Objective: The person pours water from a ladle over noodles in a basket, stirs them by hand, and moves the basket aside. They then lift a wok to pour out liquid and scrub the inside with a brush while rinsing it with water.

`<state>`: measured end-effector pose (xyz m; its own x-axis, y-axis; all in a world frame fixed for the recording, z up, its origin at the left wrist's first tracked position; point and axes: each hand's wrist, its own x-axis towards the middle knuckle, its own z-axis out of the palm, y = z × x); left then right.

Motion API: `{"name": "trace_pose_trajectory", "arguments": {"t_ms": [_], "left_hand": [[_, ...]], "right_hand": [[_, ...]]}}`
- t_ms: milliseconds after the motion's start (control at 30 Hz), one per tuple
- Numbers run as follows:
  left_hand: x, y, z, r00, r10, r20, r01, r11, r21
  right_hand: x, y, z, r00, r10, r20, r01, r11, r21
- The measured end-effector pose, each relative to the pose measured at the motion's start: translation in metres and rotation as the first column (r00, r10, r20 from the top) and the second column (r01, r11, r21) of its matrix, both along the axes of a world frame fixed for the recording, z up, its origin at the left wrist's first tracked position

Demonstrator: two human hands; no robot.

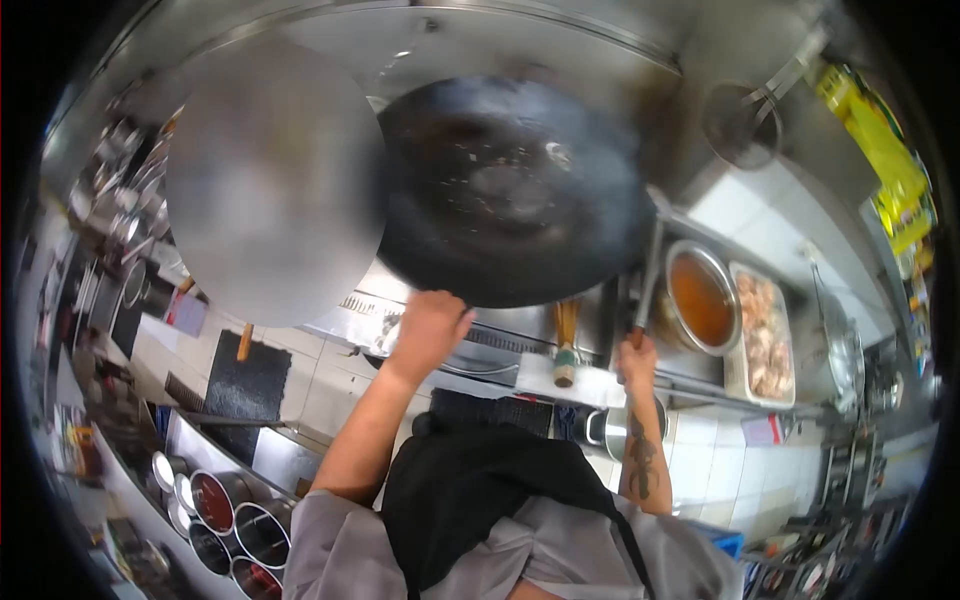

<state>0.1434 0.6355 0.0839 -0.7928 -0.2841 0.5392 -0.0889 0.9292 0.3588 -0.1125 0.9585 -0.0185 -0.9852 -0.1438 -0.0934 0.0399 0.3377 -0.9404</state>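
The left hand (428, 330) is closed on the near rim of a big black wok (510, 190), which sits tilted on the steel stove (500, 340) with a little liquid glistening in its bowl. The right hand (636, 360) grips the long handle of a ladle (648, 275) that runs up to the wok's right edge. Just right of it stand a round bowl of orange sauce (702, 298) and a tray of pale chopped meat (765, 335), while a wooden-handled brush (566, 345) rests between the two hands.
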Motion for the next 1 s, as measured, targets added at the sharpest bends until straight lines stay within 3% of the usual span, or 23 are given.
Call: {"name": "trace_pose_trajectory", "arguments": {"t_ms": [133,267,333,400,433,567,633,800,1000], "left_hand": [[0.006,-0.006,0.003,0.998,-0.059,0.008,0.059,0.998,0.018],[0.01,-0.01,0.001,0.992,-0.099,-0.078,0.1,0.995,0.001],[0.016,-0.017,0.001,0.989,-0.133,-0.065,0.135,0.99,0.037],[0.026,-0.022,0.005,0.98,-0.164,-0.116,0.171,0.984,0.058],[0.031,-0.025,0.004,0.977,-0.176,-0.121,0.185,0.981,0.063],[0.045,-0.03,0.008,0.97,-0.189,-0.155,0.204,0.975,0.089],[0.054,-0.03,0.015,0.968,-0.182,-0.174,0.201,0.974,0.102],[0.083,-0.032,0.021,0.959,-0.068,-0.274,0.112,0.983,0.146],[0.124,-0.027,0.011,0.965,0.15,-0.217,-0.1,0.969,0.227]], "right_hand": [[0.01,-0.007,0.03,0.999,0.04,-0.036,-0.04,0.999,-0.004],[0.015,-0.015,0.014,0.891,0.089,-0.445,-0.051,0.994,0.096],[0.018,-0.029,0.03,0.947,0.147,-0.285,-0.142,0.989,0.04],[0.034,-0.069,0.092,0.97,0.233,-0.074,-0.239,0.968,-0.079],[0.044,-0.091,0.125,0.963,0.254,-0.085,-0.264,0.954,-0.139],[0.028,-0.172,0.187,0.926,0.375,-0.045,-0.376,0.926,-0.032],[0.021,-0.214,0.198,0.881,0.468,-0.066,-0.465,0.884,0.049],[0.017,-0.301,0.212,0.827,0.559,-0.057,-0.556,0.829,0.061],[-0.018,-0.365,0.194,0.779,0.625,-0.045,-0.61,0.773,0.177]]}}
